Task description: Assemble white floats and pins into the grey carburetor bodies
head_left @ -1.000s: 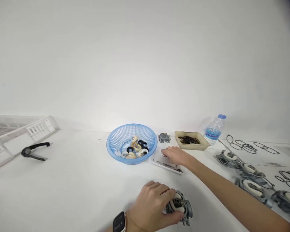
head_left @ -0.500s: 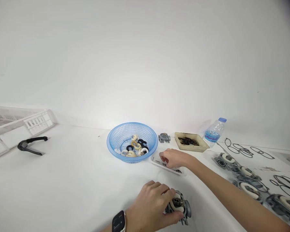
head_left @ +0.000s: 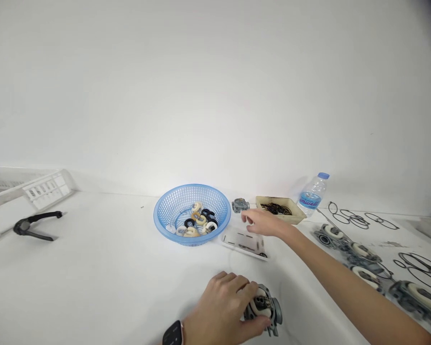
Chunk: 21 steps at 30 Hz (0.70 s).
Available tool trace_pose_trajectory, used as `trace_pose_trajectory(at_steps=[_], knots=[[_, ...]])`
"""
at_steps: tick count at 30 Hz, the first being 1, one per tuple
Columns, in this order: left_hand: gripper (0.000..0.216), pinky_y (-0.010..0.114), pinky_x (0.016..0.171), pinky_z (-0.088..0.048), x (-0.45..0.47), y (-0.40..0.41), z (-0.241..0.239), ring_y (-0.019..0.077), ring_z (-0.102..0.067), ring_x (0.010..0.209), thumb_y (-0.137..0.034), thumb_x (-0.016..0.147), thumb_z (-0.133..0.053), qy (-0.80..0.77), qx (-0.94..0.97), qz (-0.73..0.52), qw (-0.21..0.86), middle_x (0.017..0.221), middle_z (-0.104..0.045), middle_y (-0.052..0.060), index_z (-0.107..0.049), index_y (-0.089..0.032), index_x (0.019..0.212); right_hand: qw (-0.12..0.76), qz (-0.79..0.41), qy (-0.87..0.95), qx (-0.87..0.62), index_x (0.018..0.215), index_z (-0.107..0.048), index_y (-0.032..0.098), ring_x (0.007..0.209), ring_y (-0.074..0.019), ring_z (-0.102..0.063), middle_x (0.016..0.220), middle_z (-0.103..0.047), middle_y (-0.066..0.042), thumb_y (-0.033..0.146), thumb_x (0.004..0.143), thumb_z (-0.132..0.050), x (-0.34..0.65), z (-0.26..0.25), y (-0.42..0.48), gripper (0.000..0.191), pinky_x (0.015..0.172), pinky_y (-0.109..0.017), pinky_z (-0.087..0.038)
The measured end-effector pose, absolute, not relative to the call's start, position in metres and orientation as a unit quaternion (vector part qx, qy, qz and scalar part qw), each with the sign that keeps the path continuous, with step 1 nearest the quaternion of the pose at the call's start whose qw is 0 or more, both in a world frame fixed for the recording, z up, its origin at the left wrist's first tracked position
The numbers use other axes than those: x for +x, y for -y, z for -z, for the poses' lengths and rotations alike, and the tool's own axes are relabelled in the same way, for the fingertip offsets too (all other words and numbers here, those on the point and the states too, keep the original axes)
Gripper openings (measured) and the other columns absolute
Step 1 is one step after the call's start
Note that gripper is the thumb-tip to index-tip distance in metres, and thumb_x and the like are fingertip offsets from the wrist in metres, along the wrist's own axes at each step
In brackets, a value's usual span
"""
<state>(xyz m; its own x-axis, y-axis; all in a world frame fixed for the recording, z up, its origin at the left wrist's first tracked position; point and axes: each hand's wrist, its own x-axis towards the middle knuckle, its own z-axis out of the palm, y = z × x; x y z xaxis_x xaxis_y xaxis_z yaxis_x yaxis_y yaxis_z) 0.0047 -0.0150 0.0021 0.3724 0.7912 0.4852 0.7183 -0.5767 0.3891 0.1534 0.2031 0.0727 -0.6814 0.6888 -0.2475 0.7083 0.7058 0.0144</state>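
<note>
Head view: the left hand (head_left: 224,306) grips a metal housing with a white ring (head_left: 276,311) on the tabletop (head_left: 104,282), its fingers covering the housing's left side. The right hand (head_left: 265,223), fingers curled, is over the far edge of a white tray (head_left: 233,242); whether it pinches anything, I cannot tell. Beside that tray stands a blue basket (head_left: 161,216) of rings; behind are a small metal part (head_left: 240,205), a beige tray (head_left: 299,218), partly hidden by the right hand, and a bottle (head_left: 311,195). The right forearm blocks some blurred housings (head_left: 330,235) near black rings (head_left: 418,262). A white crate (head_left: 7,211) and the watch (head_left: 173,334) are cut off; the tray's dark bits are too small to identify.
</note>
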Motion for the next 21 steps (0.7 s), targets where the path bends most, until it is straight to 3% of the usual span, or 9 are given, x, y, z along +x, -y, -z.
trace_pose_trajectory(at_steps=[3, 8, 14, 21], knots=[[0.036, 0.035, 0.071, -0.054, 0.005, 0.015, -0.002, 0.0244, -0.071, 0.078, -0.044, 0.084, -0.077, -0.457, 0.826, -0.326, 0.054, 0.091, -0.074, 0.002, -0.064, -0.024, 0.112, 0.094, 0.021, -0.903, 0.42, 0.123, -0.063, 0.016, 0.108, -0.0243, -0.063, 0.123, -0.063, -0.009, 0.035, 0.101, -0.063, 0.169, -0.073, -0.214, 0.029, 0.094, -0.046, -0.054], [0.036, 0.035, 0.072, -0.054, 0.004, 0.016, -0.004, 0.0244, -0.071, 0.078, -0.043, 0.085, -0.077, -0.456, 0.826, -0.327, 0.053, 0.091, -0.074, 0.001, -0.064, -0.024, 0.113, 0.071, 0.032, -0.9, 0.429, 0.113, -0.065, 0.015, 0.098, -0.021, -0.065, 0.108, -0.066, -0.006, 0.036, 0.101, -0.062, 0.189, -0.068, -0.211, 0.024, 0.088, -0.041, -0.055], [0.033, 0.034, 0.073, -0.054, 0.003, 0.018, -0.01, 0.0235, -0.07, 0.079, -0.04, 0.087, -0.074, -0.456, 0.83, -0.315, 0.058, 0.089, -0.072, 0.002, -0.064, -0.023, 0.113, 0.018, 0.055, -0.9, 0.432, 0.096, -0.064, 0.02, 0.083, -0.0192, -0.062, 0.088, -0.068, -0.002, 0.019, 0.092, -0.06, 0.213, -0.092, -0.192, 0.005, 0.069, -0.028, -0.041], [0.033, 0.037, 0.074, -0.054, 0.002, 0.018, -0.01, 0.0237, -0.07, 0.082, -0.037, 0.088, -0.074, -0.456, 0.832, -0.309, 0.073, 0.092, -0.072, 0.001, -0.063, -0.023, 0.115, 0.008, 0.073, -0.895, 0.44, 0.094, -0.065, 0.021, 0.083, -0.0217, -0.064, 0.089, -0.07, -0.004, 0.021, 0.09, -0.058, 0.228, -0.102, -0.178, 0.007, 0.064, -0.028, -0.037]])
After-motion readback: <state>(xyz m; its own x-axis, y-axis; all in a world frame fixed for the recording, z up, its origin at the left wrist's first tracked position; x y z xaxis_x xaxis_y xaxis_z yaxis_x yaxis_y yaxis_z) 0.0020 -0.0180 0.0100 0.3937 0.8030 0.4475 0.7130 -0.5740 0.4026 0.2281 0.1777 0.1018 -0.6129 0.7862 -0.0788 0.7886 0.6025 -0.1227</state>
